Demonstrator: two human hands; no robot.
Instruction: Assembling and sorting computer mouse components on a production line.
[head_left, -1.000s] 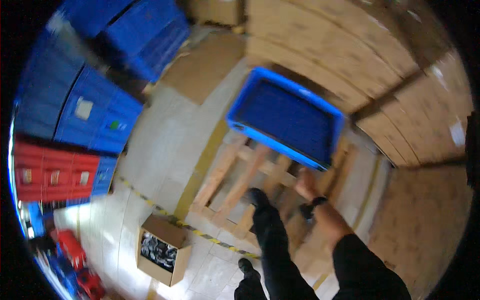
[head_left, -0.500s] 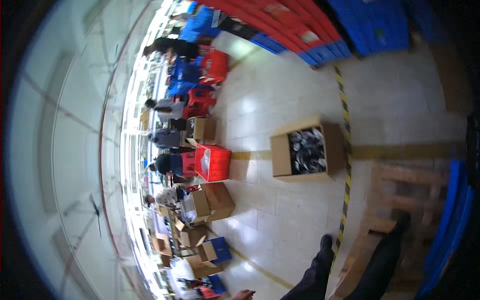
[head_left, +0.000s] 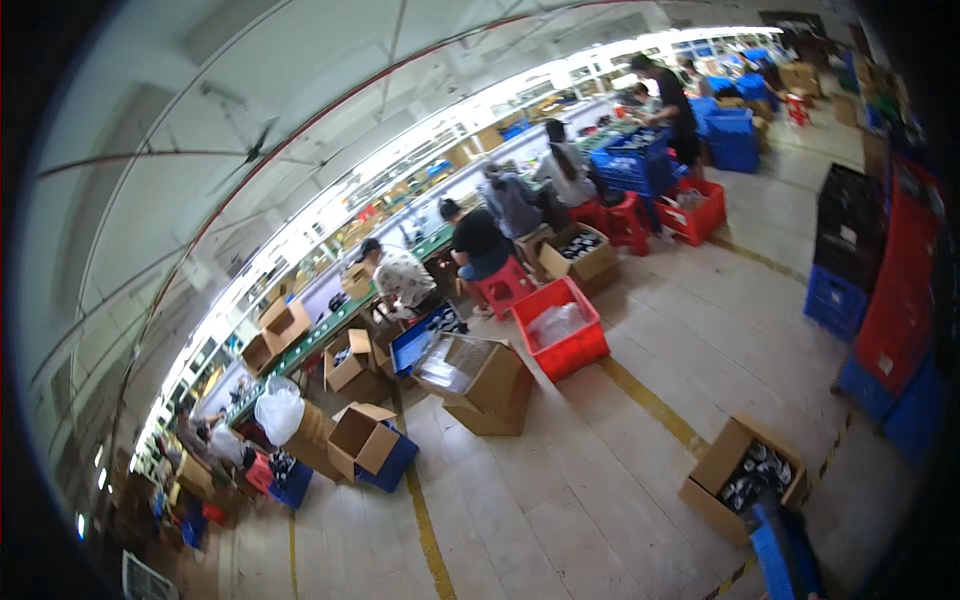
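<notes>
In the head view neither hand shows, so whether the fingers are open or closed cannot be told. Nearest lies an open cardboard box of dark parts (head_left: 745, 478) on the floor's lower right, beside a blue crate (head_left: 785, 555); walking without looking down risks tripping over them.

Seated workers (head_left: 480, 235) line a long bench (head_left: 330, 325); a red crate (head_left: 562, 345) and open cartons (head_left: 480, 385) stand on the tiled floor (head_left: 620, 470).

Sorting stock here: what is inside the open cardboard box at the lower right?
The cardboard box holds a heap of small dark and pale parts, too small to identify. Whatever lies under the top layer is covered. A blue crate sits beside it.
</notes>
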